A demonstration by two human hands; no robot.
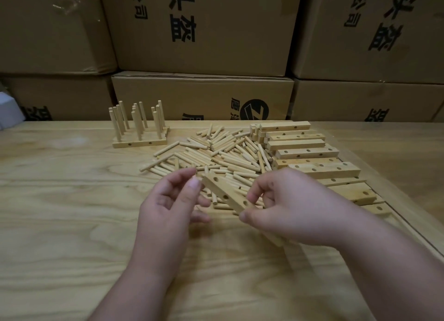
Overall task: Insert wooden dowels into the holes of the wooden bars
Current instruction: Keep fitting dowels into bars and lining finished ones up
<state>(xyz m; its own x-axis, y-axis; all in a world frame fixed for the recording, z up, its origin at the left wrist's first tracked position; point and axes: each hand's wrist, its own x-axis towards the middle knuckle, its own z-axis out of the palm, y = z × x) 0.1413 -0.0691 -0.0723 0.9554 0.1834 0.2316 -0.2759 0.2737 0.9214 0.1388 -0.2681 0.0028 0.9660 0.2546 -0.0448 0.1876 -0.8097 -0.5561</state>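
A wooden bar (225,193) with three holes showing on its top face is held tilted above the table in front of me. My right hand (288,207) pinches its near part between thumb and fingers. My left hand (170,200) has thumb and forefinger curled at the bar's far end. Just behind the hands, a heap of loose wooden dowels (223,152) lies spread on the table. Several more drilled bars (310,152) are stacked at the right. At the back left stand finished bars with upright dowels (139,128).
The wooden table (72,212) runs out to the left and towards me. Its right edge (418,227) slants close to the bar stack. Stacked cardboard boxes (201,32) wall off the back. A white object (9,111) sits at the far left.
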